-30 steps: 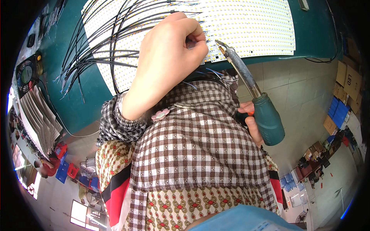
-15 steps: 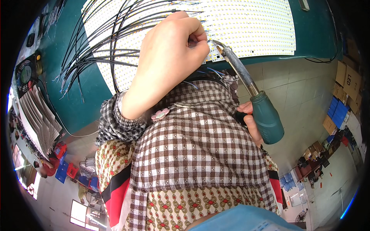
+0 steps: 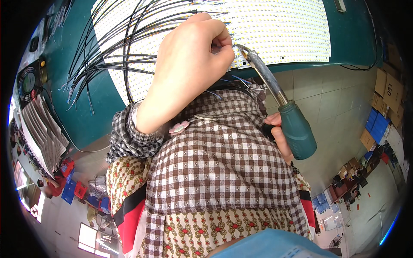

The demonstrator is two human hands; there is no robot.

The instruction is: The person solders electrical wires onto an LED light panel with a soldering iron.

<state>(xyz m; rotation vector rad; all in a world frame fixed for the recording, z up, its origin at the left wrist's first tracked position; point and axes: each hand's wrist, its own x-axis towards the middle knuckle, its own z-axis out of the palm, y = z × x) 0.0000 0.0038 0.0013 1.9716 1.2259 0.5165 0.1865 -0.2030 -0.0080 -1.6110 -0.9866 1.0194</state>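
Observation:
My left hand [image 3: 189, 64] is over a white LED board [image 3: 292, 30] with rows of small yellow chips. Its thumb and index finger are pinched on a thin wire, mostly hidden, with only a bluish bit at the fingertips. My right hand [image 3: 280, 135] is closed around the green handle of a soldering iron [image 3: 297, 133]; the handle hides most of this hand. The iron slants up and left, its bent tip right beside my left fingertips at the board's near edge. Black cables [image 3: 103, 56] with stripped blue and brownish ends fan out leftward across the board, some passing under my left hand.
The board lies on a green table [image 3: 77, 122], whose near edge runs close to my checked apron [image 3: 223, 172]. At the left stand a small black fan [image 3: 29, 81] and a stack of white sheets [image 3: 41, 129]. Cardboard boxes [image 3: 390, 92] are piled far right.
The soldering iron has shifted very slightly up and left, its tip a little closer to my left fingertips. My left hand has barely moved.

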